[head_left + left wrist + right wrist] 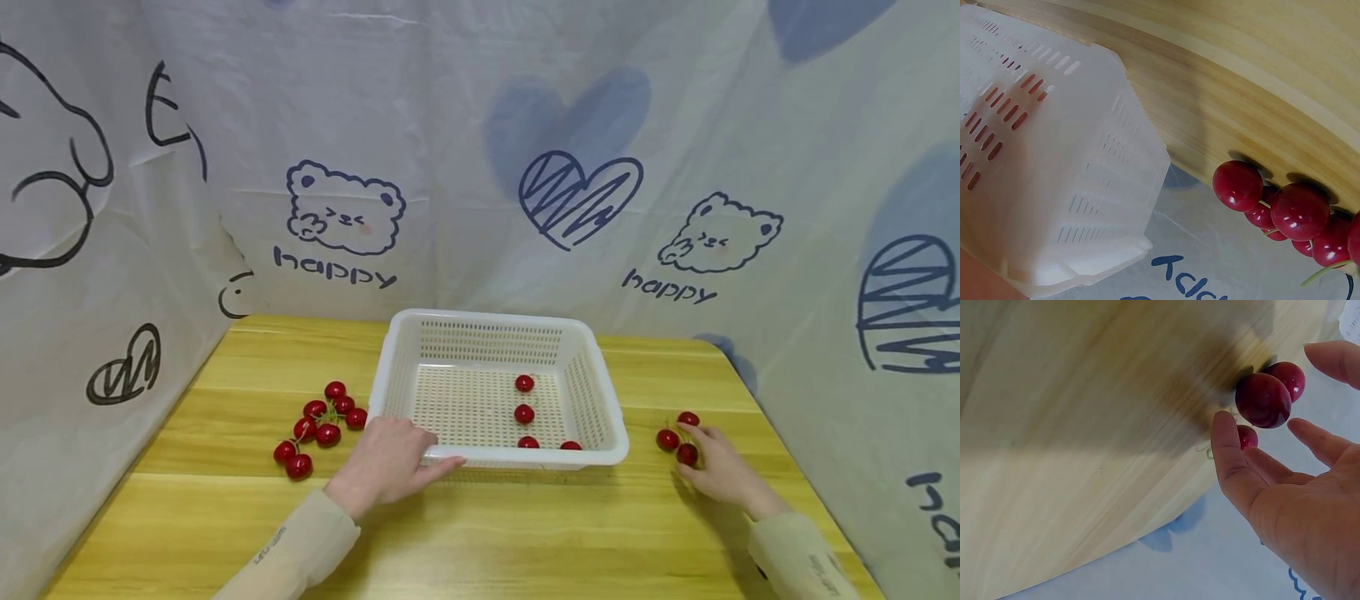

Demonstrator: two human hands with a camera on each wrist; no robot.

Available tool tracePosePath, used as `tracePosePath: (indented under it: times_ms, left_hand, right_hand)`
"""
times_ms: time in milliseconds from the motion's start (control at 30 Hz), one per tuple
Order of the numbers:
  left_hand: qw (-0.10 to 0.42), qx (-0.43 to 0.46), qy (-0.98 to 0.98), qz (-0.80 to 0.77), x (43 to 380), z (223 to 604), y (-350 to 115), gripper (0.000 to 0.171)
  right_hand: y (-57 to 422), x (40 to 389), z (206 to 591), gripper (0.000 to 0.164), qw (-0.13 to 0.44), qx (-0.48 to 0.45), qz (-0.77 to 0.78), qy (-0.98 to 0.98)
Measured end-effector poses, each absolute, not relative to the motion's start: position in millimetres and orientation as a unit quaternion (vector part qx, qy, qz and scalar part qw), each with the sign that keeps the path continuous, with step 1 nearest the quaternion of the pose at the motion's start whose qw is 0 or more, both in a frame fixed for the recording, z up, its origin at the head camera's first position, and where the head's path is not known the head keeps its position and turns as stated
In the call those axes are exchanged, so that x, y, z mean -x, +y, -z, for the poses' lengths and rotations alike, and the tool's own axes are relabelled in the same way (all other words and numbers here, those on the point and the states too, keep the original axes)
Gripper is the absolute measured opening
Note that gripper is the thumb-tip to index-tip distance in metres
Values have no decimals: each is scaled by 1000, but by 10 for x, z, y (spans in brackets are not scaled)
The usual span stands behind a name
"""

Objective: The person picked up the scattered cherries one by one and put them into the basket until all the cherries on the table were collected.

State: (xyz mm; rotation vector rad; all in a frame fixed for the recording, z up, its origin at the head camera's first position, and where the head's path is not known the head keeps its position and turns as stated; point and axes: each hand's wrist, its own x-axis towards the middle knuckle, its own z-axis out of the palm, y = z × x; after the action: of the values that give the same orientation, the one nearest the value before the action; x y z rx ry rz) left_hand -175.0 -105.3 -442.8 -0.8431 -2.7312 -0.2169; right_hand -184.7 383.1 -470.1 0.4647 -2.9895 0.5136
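A white plastic basket (525, 456) with slotted walls stands on the table, several red cherries (524, 413) lying on its floor. My left hand (390, 462) grips the basket's front left corner, thumb along the outside of the rim and fingers over it. Its perforated wall (1085, 156) fills much of the left wrist view. At the right, my right hand (716, 471) reaches over three stemmed cherries (667, 440). In the right wrist view its fingers are spread around the nearest cherry (1263, 400), the thumb apart from it.
Left of the basket lies a bunch of several cherries (327, 435) with green stems, close to the left hand. The wooden table (525, 533) meets a printed cloth (465, 208) hung behind and along both sides.
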Motion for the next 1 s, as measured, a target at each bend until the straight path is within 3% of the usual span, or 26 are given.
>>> tracePosePath:
  times_ms: [1000]
  left_hand:
    - [144,295,-942,74,1745,4428,-1059,57]
  right_hand:
    - [3733,1947,4768,52,14,-152,-170,-974]
